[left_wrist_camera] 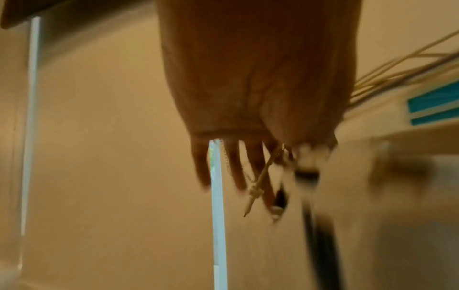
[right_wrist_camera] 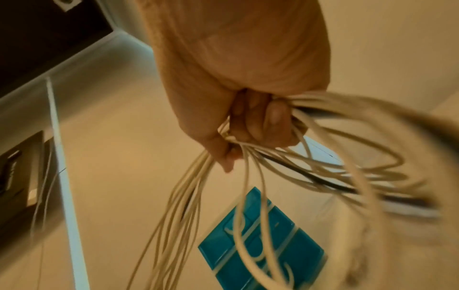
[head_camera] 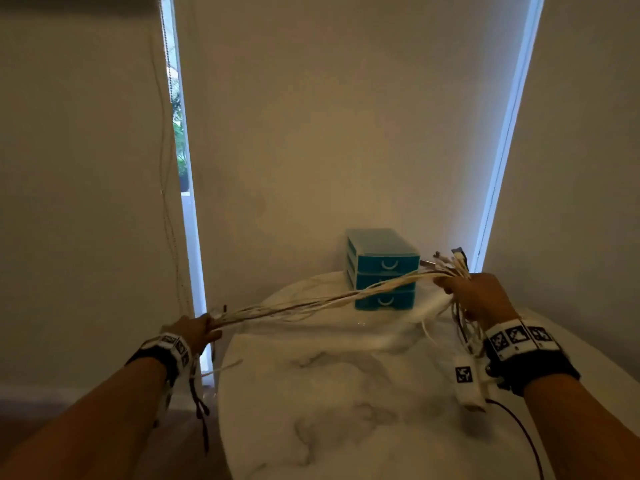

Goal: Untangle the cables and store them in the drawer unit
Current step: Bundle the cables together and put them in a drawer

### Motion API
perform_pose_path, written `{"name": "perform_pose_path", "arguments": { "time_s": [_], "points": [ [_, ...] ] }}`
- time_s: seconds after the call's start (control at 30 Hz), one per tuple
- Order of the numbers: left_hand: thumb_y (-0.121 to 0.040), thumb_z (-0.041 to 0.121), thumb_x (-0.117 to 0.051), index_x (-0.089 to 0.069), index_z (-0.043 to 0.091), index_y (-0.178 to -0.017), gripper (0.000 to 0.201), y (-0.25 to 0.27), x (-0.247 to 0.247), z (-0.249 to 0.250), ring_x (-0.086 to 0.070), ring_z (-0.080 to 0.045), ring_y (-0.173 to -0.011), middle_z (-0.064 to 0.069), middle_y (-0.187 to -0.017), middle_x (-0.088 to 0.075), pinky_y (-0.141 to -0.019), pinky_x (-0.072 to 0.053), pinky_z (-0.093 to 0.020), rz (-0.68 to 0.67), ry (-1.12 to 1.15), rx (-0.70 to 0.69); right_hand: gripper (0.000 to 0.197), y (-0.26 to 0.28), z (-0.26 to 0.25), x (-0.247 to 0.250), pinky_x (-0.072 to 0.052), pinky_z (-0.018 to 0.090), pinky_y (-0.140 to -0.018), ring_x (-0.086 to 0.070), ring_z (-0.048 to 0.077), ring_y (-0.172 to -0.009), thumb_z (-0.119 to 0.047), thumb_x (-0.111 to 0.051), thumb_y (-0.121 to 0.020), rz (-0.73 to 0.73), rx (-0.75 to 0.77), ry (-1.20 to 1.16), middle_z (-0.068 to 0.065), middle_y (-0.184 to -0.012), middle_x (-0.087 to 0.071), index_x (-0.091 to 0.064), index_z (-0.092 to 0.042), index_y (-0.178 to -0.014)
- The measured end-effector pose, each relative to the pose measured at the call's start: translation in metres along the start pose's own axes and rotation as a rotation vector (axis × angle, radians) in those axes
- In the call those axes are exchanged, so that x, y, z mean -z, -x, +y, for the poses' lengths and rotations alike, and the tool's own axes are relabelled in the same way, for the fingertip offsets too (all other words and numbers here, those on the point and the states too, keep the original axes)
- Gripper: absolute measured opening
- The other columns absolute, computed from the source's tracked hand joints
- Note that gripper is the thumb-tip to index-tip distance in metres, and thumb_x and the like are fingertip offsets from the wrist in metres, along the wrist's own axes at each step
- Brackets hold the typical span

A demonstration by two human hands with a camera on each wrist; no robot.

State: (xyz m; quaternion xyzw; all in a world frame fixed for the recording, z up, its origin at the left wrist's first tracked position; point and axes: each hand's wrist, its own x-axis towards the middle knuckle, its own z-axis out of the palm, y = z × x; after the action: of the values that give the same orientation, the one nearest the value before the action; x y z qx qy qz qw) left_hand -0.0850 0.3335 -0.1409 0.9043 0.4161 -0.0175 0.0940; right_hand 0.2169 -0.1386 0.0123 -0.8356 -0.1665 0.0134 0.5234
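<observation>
A bundle of several white cables (head_camera: 311, 300) is stretched above the table between my two hands. My left hand (head_camera: 194, 329) grips one end off the table's left edge. In the left wrist view, connector ends (left_wrist_camera: 255, 191) dangle by the left hand's fingers (left_wrist_camera: 236, 166), and the cables (left_wrist_camera: 397, 64) run off to the right. My right hand (head_camera: 478, 296) is closed round the other end, with plugs (head_camera: 453, 261) sticking up past it and loops hanging below. Its fingers (right_wrist_camera: 261, 121) curl round the cables (right_wrist_camera: 174, 215). The teal three-drawer unit (head_camera: 381, 268) (right_wrist_camera: 261, 245) stands behind the bundle, its drawers closed.
A round white marble table (head_camera: 346, 393) is in front of me, with its far edge against the wall. Blind cords (head_camera: 166, 168) hang at the left by a narrow window gap (head_camera: 183, 161). A dark lead (head_camera: 519, 431) trails from my right wrist over the tabletop.
</observation>
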Motion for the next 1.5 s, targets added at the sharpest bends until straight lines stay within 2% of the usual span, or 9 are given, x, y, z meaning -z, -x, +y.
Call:
{"name": "perform_pose_path", "arguments": {
  "time_s": [0.17,0.3,0.4,0.53,0.73,0.8,0.9,1.13,1.5],
  "points": [
    [-0.091,0.073,-0.055,-0.063,0.022,-0.122,0.061,0.022,-0.023,0.005,-0.058,-0.024,-0.123,-0.002,-0.13,-0.066,-0.103,-0.045,-0.027,-0.224,-0.029,0.062,0.038,-0.001,-0.005,-0.003,-0.059,0.052,-0.086,-0.071,0.037,-0.084,-0.043,-0.077,-0.089,0.058,0.067,0.019,0.016,-0.082,-0.074,-0.078,-0.005,-0.086],
    [-0.09,0.061,-0.074,-0.026,0.018,-0.165,0.099,0.073,-0.038,-0.006,-0.034,-0.027,-0.155,-0.006,-0.172,-0.023,-0.118,-0.04,-0.036,-0.223,0.37,0.108,0.055,-0.006,-0.009,0.022,-0.058,0.053,-0.09,-0.072,0.044,-0.098,-0.053,-0.073,-0.077,0.25,0.013,-0.092,0.024,-0.098,-0.076,-0.079,-0.002,-0.097],
    [-0.047,0.095,-0.063,-0.038,0.019,-0.161,0.14,0.082,-0.061,-0.031,-0.029,-0.025,-0.157,-0.007,-0.171,-0.026,-0.126,-0.03,-0.034,-0.078,0.189,0.236,0.035,-0.005,-0.014,0.033,-0.05,0.041,-0.076,-0.069,0.039,-0.088,-0.04,-0.075,-0.09,0.303,0.027,-0.186,0.019,-0.089,-0.072,-0.075,-0.005,-0.09],
    [-0.091,0.043,-0.077,0.002,0.025,-0.17,0.113,0.044,-0.033,-0.07,-0.034,-0.036,-0.155,-0.02,-0.175,0.0,-0.117,-0.044,-0.04,-0.103,-0.003,0.396,0.025,0.0,-0.031,0.024,-0.05,0.036,-0.066,-0.061,0.026,-0.071,-0.034,-0.077,-0.09,0.178,0.066,-0.24,0.01,-0.084,-0.072,-0.079,-0.01,-0.097],
    [-0.093,0.023,-0.058,-0.073,0.022,-0.11,0.023,0.081,0.113,0.059,-0.073,-0.026,-0.096,-0.002,-0.106,-0.075,-0.085,-0.06,-0.037,0.455,-0.354,0.0,0.023,0.002,-0.049,0.009,-0.05,0.039,-0.067,-0.062,0.025,-0.074,-0.036,-0.078,-0.087,0.139,0.089,-0.291,0.009,-0.087,-0.072,-0.075,-0.013,-0.086],
    [-0.096,0.017,-0.055,-0.069,0.022,-0.093,0.015,0.087,0.126,0.101,-0.072,-0.02,-0.082,0.003,-0.086,-0.073,-0.073,-0.055,-0.031,0.667,0.125,-0.298,0.023,0.006,-0.056,0.007,-0.048,0.037,-0.062,-0.06,0.024,-0.072,-0.036,-0.078,-0.086,0.133,0.11,-0.32,0.007,-0.081,-0.069,-0.075,-0.014,-0.084],
    [-0.107,0.004,-0.042,-0.068,0.012,-0.121,0.031,0.083,0.108,0.156,-0.067,-0.015,-0.101,-0.008,-0.115,-0.076,-0.08,-0.051,-0.026,0.105,0.858,-0.567,0.022,0.013,-0.069,0.015,-0.044,0.034,-0.058,-0.055,0.023,-0.065,-0.034,-0.079,-0.085,0.144,0.118,-0.39,0.003,-0.072,-0.063,-0.072,-0.015,-0.077],
    [-0.11,0.042,-0.049,-0.074,0.004,-0.101,0.046,-0.051,0.003,0.024,-0.062,-0.04,-0.12,-0.022,-0.13,-0.069,-0.111,-0.044,-0.043,0.081,0.926,0.166,0.017,0.003,-0.071,0.082,-0.043,0.027,-0.048,-0.054,0.019,-0.057,-0.033,-0.082,-0.077,0.418,0.065,-0.534,-0.003,-0.068,-0.062,-0.077,-0.017,-0.081],
    [-0.107,0.045,-0.053,-0.082,0.025,-0.092,0.039,0.013,-0.01,-0.082,-0.068,-0.037,-0.092,-0.01,-0.101,-0.078,-0.094,-0.048,-0.047,0.517,0.291,0.195,0.021,-0.006,-0.051,0.128,-0.039,0.026,-0.042,-0.052,0.023,-0.055,-0.035,-0.074,-0.081,0.555,-0.023,-0.583,0.005,-0.077,-0.063,-0.071,-0.015,-0.08]
  ]
}}
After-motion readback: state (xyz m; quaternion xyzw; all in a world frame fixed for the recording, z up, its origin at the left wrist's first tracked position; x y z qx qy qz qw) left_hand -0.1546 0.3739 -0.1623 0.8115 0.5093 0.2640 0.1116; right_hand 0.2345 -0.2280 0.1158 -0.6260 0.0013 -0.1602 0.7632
